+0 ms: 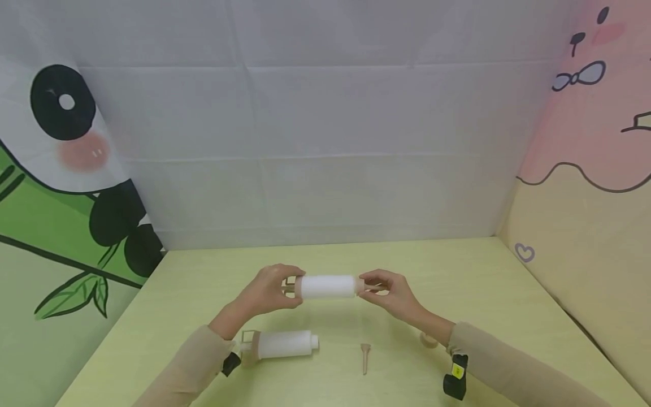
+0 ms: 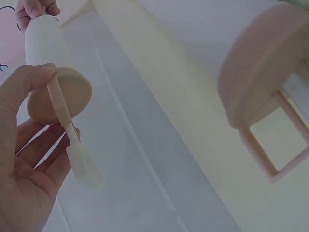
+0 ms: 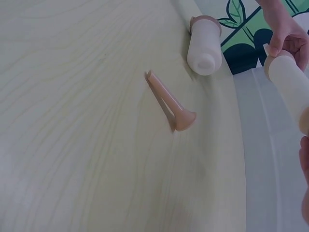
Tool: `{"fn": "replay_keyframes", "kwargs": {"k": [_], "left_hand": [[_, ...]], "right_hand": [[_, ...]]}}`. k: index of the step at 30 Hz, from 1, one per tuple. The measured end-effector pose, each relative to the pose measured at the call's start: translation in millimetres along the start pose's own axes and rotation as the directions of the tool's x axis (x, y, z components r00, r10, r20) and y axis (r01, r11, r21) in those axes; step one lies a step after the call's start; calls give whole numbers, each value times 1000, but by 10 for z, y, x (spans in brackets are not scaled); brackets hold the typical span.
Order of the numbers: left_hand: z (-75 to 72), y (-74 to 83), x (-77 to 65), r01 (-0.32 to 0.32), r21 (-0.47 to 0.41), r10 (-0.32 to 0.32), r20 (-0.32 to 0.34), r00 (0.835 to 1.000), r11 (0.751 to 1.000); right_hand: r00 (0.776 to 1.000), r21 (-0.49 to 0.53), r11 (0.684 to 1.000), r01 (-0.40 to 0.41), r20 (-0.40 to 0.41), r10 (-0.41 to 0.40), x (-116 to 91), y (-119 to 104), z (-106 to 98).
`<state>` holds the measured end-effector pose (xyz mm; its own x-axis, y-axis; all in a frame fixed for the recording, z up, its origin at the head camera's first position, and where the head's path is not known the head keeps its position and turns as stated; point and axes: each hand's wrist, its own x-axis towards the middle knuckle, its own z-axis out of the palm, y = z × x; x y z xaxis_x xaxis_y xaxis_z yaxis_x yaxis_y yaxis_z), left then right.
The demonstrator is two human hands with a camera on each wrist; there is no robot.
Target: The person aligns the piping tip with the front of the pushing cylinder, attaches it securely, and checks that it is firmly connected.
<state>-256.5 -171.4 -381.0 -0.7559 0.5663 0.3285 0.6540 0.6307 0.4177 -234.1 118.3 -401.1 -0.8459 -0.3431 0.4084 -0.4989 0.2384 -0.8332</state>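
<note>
A white bottle [image 1: 328, 286] is held level above the table between both hands. My left hand [image 1: 269, 289] grips its beige end cap [image 2: 58, 96], thumb on one side and fingers on the other. From that cap juts a beige strip with a whitish translucent tip [image 2: 84, 162]. At the bottle's other end my right hand [image 1: 389, 294] pinches a beige nozzle [image 1: 360, 285], whose thin stem points right between the fingers. In the right wrist view, most of the right hand is out of frame.
A second white bottle [image 1: 285, 344] with a beige cap and square loop lies near the left sleeve. A loose beige nozzle [image 1: 365, 358] lies in front of the hands. Beside the right wrist is a small round beige piece [image 1: 429, 340], partly hidden. Printed cloth walls enclose the table [image 1: 437, 260].
</note>
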Motion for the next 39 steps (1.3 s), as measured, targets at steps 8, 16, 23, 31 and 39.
{"fn": "replay_keyframes", "kwargs": {"k": [8,16,23,31,39], "left_hand": [[-7,-4,12,-19,-22,20,34,999,1000],[12,12,24,-21,-36,22,27,999,999],[24,3,43,-18,-50,19,33,999,999],[-20,32,57,-11,-70,13,20,1000,997],[-26,18,68,-33,-57,34,15,999,998]], "right_hand": [[997,14,998,66,24,-67,-5,1,-13],[988,-35,988,154,41,-152,2,7,-48],[977,-76,974,211,42,-208,10,18,-82],[955,-102,949,298,14,-298,34,-10,-94],[932,-105,926,363,32,-362,46,-43,-116]]}}
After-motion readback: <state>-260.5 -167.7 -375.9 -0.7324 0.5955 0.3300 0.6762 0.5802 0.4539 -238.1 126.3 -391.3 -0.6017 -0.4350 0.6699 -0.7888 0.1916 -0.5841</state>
